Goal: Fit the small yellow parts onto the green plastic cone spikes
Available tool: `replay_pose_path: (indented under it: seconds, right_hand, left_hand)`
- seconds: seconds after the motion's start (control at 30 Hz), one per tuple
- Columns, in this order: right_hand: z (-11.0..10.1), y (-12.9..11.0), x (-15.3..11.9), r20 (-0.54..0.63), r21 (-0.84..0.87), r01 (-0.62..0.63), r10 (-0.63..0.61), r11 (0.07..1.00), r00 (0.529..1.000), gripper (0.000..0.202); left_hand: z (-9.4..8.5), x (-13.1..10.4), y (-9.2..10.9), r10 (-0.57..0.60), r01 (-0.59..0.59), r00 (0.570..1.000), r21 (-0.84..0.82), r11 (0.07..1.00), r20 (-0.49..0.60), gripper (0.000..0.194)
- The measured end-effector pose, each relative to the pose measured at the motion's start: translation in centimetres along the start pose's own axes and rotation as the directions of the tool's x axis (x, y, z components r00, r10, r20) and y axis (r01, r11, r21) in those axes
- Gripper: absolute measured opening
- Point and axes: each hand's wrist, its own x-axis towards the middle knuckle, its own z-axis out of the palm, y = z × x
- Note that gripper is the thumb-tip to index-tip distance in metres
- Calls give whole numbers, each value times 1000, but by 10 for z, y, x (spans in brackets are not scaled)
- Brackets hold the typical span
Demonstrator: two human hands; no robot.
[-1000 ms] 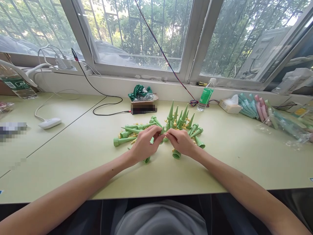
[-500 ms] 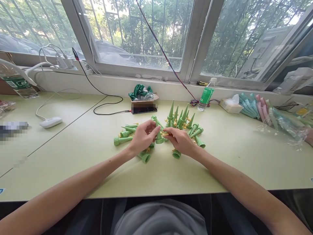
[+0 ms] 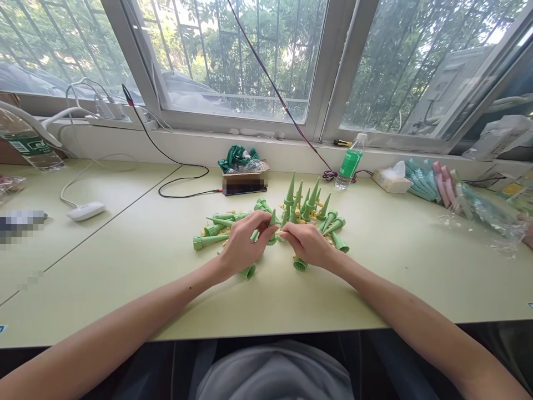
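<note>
Green plastic spike (image 3: 272, 219) held tip-up over the bench (image 3: 266, 311)
left hand (image 3: 245, 240) has it pinched in the fingers, right hand (image 3: 308, 242) nipping a tiny yellow fitting (image 3: 280, 233) just beside it, more spikes (image 3: 310, 204) standing behind

The green spikes (image 3: 290, 193) look smooth, matt plastic; the bench (image 3: 283, 305) smooth, faintly glossy; the tissue (image 3: 398, 170) soft paper.

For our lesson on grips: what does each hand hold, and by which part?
Left hand: a green cone, by its middle. Right hand: a small yellow piece, its held part hidden.
</note>
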Motion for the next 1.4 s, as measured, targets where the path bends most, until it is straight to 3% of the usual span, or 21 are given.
replay_pose_path:
  seconds: [0.1, 0.2, 0.47, 0.57, 0.67, 0.87, 1.1, 1.23, 1.4]
  right_hand:
    - [1, 1, -1, 12, 17, -9, 9, 1000, 1000, 35]
    - [1, 2, -2, 15, 36, -11, 11, 999, 1000, 35]
    - [0, -3, 2, -57, 57, 0, 3, 998, 998, 31]
    - [-1, -5, 3, -106, 68, 18, -11, 998, 994, 18]
    - [-1, -5, 1, -117, 67, 13, -5, 998, 993, 22]
    - [2, -2, 0, -140, 52, 49, -41, 997, 989, 15]
    - [0, -2, 2, -136, 43, 78, -71, 996, 988, 16]
    - [-2, -3, 3, -104, 31, 75, -71, 997, 992, 24]
    - [-2, -3, 2, -59, 38, 26, -23, 999, 998, 33]
  left_hand:
    - [1, 0, 0, 87, -86, 996, 28, 996, -18, 8]
    - [1, 0, 1, 91, -90, 995, 26, 996, -30, 9]
    - [2, 2, 2, -144, 142, 990, -91, 986, -10, 13]
    - [1, 4, 4, -247, 244, 969, -183, 952, 6, 17]
    - [-1, 6, 5, -348, 341, 937, -253, 905, 19, 21]
    - [-1, 8, 2, -401, 393, 915, -300, 869, 39, 25]
    - [0, 5, 2, -323, 320, 946, -230, 919, 24, 20]
    - [2, 1, 2, -137, 136, 991, -94, 986, -2, 13]
    - [3, -1, 2, 53, -51, 998, 49, 997, -31, 10]
